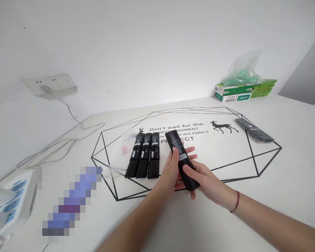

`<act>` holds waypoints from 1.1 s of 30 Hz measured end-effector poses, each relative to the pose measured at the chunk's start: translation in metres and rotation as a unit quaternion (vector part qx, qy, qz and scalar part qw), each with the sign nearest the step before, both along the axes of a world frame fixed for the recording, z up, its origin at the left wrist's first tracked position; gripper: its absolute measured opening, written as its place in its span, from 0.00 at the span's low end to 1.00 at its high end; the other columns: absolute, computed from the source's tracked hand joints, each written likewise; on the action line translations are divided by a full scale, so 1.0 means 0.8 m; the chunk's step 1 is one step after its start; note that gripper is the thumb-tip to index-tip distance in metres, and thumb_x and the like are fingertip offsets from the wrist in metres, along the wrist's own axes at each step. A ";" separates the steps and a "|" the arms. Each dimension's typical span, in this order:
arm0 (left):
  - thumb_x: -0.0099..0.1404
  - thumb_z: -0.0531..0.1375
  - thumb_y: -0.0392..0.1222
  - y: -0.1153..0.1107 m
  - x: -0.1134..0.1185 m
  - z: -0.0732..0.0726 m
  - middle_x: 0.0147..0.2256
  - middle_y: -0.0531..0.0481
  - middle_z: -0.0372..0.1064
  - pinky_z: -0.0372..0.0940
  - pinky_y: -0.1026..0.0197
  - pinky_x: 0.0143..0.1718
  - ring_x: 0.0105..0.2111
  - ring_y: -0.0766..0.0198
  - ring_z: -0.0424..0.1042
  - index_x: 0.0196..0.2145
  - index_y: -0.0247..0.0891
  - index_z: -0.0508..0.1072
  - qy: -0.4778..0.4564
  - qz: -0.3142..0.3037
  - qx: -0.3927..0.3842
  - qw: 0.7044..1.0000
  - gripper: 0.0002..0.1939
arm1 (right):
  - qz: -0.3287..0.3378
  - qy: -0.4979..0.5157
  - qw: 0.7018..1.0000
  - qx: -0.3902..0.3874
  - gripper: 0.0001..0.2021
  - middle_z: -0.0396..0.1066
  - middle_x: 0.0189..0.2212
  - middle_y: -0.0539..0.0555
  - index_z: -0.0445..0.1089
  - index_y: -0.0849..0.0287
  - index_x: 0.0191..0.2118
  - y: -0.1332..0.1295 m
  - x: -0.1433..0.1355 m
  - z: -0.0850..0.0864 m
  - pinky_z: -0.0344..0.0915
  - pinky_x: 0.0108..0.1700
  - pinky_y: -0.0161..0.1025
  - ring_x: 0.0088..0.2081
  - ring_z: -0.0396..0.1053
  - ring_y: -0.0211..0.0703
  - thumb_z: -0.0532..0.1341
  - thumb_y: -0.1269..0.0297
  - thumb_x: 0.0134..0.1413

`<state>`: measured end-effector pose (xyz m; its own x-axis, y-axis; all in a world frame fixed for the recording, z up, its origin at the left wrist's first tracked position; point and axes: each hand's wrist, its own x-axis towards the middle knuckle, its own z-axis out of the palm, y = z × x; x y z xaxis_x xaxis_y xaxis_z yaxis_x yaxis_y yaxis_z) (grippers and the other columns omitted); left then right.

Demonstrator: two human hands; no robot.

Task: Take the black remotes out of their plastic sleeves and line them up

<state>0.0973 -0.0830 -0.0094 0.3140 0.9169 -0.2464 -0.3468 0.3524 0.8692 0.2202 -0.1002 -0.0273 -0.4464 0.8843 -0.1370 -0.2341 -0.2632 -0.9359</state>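
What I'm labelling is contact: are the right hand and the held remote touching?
Touching: the head view shows the right hand with thumb on the held remote.

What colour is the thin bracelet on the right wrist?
The bracelet is dark red; the head view shows it best.

A white bench (291,189) is showing printed black lines, lettering and deer. Three black remotes (144,154) are lying side by side on it, their battery compartments facing up uncovered, with a clear plastic bag (123,148) just beside them. Another remote (254,131) is lying to the right, and green-and-white boxes (233,92) are sitting at the back right. A white cable (60,140), a power strip (15,206) and what is probably a bluish item (73,199), blurred out, are resting on the left.
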 end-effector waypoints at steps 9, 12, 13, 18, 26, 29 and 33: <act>0.61 0.54 0.63 0.012 -0.003 0.003 0.44 0.46 0.72 0.67 0.65 0.23 0.37 0.59 0.74 0.52 0.46 0.67 0.015 0.094 0.016 0.995 0.28 | 0.001 -0.022 0.999 -0.039 0.18 0.73 0.38 0.55 0.64 0.56 0.45 0.000 0.001 0.007 0.65 0.19 0.31 0.32 0.76 0.44 0.58 0.48 0.57; 0.62 0.53 0.62 0.020 -0.009 0.005 0.42 0.47 0.72 0.67 0.65 0.25 0.33 0.63 0.73 0.50 0.45 0.67 -0.002 0.133 0.035 0.990 0.25 | 0.018 -0.058 0.998 -0.018 0.18 0.73 0.37 0.55 0.64 0.57 0.44 -0.001 0.003 0.011 0.59 0.17 0.30 0.26 0.75 0.40 0.56 0.47 0.57; 0.62 0.54 0.61 0.023 -0.012 0.005 0.43 0.48 0.71 0.68 0.64 0.27 0.33 0.64 0.73 0.49 0.45 0.68 -0.005 0.155 0.042 0.987 0.24 | 0.025 -0.077 0.997 -0.010 0.18 0.73 0.37 0.54 0.64 0.57 0.43 -0.001 0.003 0.012 0.55 0.16 0.29 0.23 0.73 0.38 0.56 0.48 0.58; 0.62 0.53 0.62 0.033 -0.024 0.008 0.32 0.50 0.70 0.67 0.62 0.29 0.27 0.65 0.71 0.48 0.42 0.70 0.039 0.228 0.011 0.973 0.25 | 0.036 -0.170 0.984 0.034 0.15 0.72 0.31 0.50 0.67 0.57 0.43 -0.003 0.007 0.017 0.59 0.21 0.33 0.18 0.66 0.32 0.58 0.53 0.56; 0.60 0.59 0.50 0.030 -0.012 -0.010 0.28 0.50 0.69 0.66 0.61 0.30 0.30 0.61 0.72 0.45 0.39 0.68 0.018 0.138 -0.055 0.989 0.18 | -0.069 -0.357 0.881 0.303 0.17 0.73 0.35 0.50 0.66 0.48 0.48 -0.003 0.012 0.012 0.64 0.34 0.42 0.33 0.71 0.46 0.62 0.64 0.50; 0.59 0.59 0.43 0.024 -0.007 -0.012 0.30 0.51 0.70 0.67 0.61 0.35 0.34 0.61 0.72 0.47 0.41 0.66 0.011 0.113 -0.045 0.993 0.18 | -0.075 -0.374 0.874 0.300 0.12 0.74 0.36 0.50 0.68 0.49 0.44 0.002 0.015 0.010 0.65 0.35 0.42 0.34 0.72 0.46 0.62 0.62 0.51; 0.58 0.58 0.38 0.015 -0.006 -0.012 0.36 0.50 0.71 0.66 0.61 0.41 0.41 0.61 0.72 0.49 0.43 0.65 0.018 0.114 -0.050 0.992 0.20 | -0.066 -0.337 0.900 0.267 0.11 0.75 0.36 0.49 0.68 0.50 0.42 0.009 0.019 0.007 0.65 0.36 0.41 0.35 0.72 0.46 0.62 0.62 0.50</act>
